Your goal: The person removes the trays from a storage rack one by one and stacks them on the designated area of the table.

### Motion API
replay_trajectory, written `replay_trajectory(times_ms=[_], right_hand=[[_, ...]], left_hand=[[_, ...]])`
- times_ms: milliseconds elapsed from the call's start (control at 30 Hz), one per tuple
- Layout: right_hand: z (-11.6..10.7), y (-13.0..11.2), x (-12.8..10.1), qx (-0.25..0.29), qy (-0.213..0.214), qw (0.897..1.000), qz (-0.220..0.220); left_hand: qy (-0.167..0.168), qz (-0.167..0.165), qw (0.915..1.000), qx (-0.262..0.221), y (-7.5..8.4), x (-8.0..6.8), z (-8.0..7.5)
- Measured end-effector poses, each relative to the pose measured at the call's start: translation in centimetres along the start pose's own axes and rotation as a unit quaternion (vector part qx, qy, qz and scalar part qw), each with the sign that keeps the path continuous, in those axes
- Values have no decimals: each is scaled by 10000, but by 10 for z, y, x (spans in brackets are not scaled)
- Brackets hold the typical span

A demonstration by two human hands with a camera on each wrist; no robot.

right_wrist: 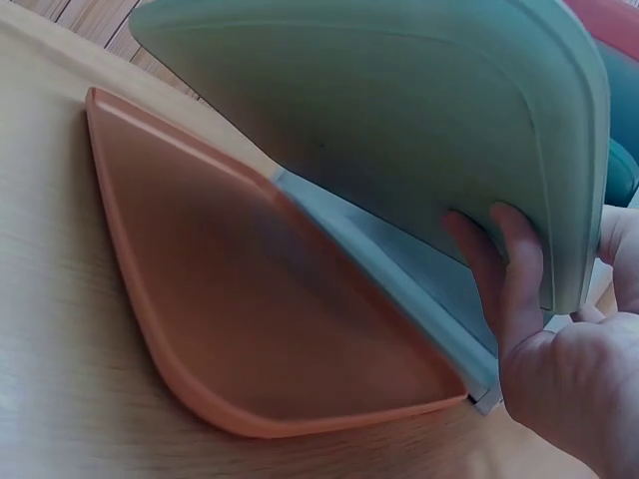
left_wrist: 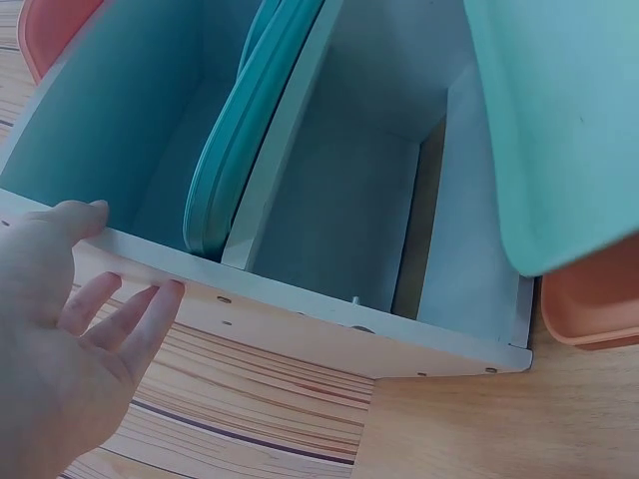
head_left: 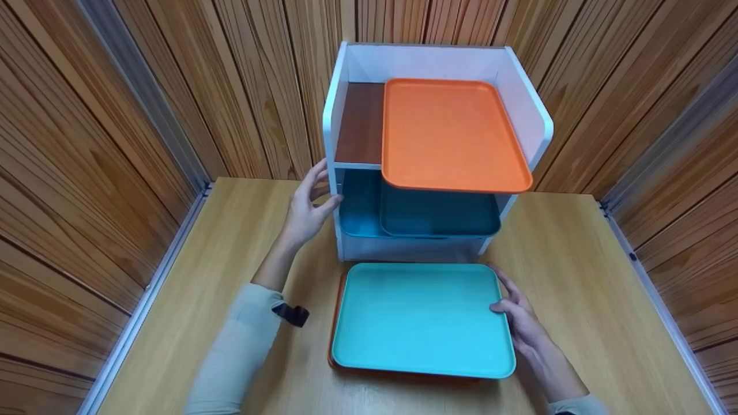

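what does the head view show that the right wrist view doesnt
Only the head view shows the whole white shelf unit, the orange tray on its top shelf, the dark teal trays on the shelf below, and the left hand touching the unit's side. Only the right wrist view shows the turquoise tray lifted at one edge off the orange tray beneath it, with fingers curled under. Both show the right hand gripping the turquoise tray on the wooden table.
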State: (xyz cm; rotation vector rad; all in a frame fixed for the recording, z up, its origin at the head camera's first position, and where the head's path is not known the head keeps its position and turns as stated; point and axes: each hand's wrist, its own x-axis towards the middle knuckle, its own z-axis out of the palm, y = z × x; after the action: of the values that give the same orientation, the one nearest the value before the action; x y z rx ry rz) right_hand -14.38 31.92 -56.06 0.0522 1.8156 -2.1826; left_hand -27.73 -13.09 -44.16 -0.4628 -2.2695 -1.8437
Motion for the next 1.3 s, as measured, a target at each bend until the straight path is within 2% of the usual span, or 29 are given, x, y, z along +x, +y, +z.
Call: replay_trajectory(times_ms=[233, 433, 667, 867, 1133, 1300], right_hand=[[6, 6, 6, 17, 341, 9989, 325], [11, 10, 11, -21, 314, 9984, 476], [11, 14, 12, 211, 256, 9977, 588], [8, 14, 12, -29, 275, 9966, 777], [8, 16, 19, -11, 736, 9926, 969], [7, 14, 18, -449, 887, 9899, 1012]], left_hand=[[32, -88, 9999, 88, 2, -1, 1], [15, -77, 10000, 37, 1, -1, 1], [-38, -77, 9999, -53, 0, 0, 3], [-13, -74, 10000, -3, -1, 1, 3], [7, -38, 10000, -44, 0, -1, 2], [20, -64, 10000, -6, -1, -1, 1]])
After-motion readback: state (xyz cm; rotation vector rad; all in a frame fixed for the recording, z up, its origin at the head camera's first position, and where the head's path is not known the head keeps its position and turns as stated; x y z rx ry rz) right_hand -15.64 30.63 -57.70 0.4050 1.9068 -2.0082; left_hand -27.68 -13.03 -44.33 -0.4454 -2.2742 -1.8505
